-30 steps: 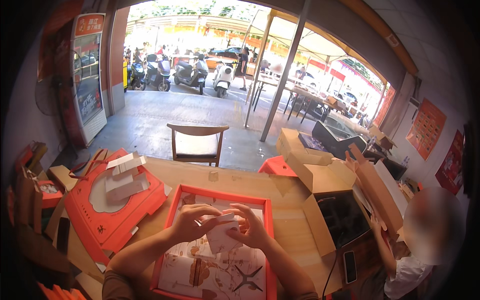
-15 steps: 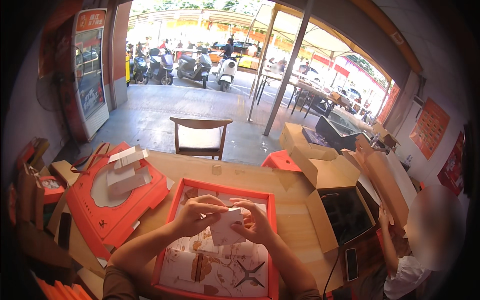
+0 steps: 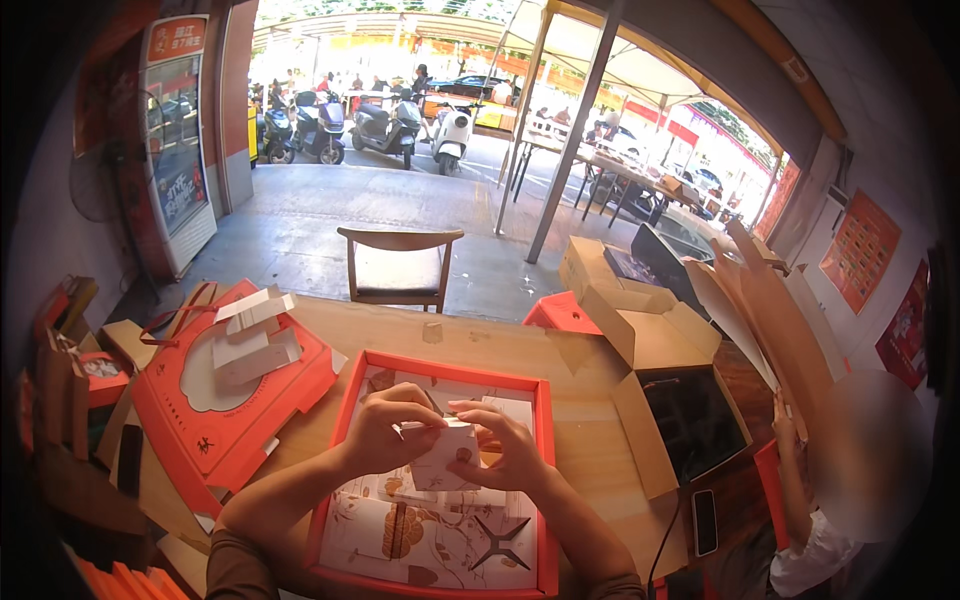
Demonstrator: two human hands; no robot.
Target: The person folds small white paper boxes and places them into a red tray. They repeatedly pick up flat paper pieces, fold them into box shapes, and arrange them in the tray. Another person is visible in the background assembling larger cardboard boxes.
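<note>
a white box (image 3: 436, 464) is held between hands, top pinched by the left hand (image 3: 388, 428), right side by the right hand (image 3: 511, 452).

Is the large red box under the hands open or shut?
Open: no lid covers the red box, and its patterned interior shows beneath the left hand and right hand.

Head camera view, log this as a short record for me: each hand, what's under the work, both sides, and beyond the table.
Left hand: fingers at the top of a small white box
Right hand: holding that box, thumb on its front
Under the box: red-rimmed tray
Left side: red carton, white card pieces on it
Right side: open cardboard box; phone
Beyond the table: chair
</note>
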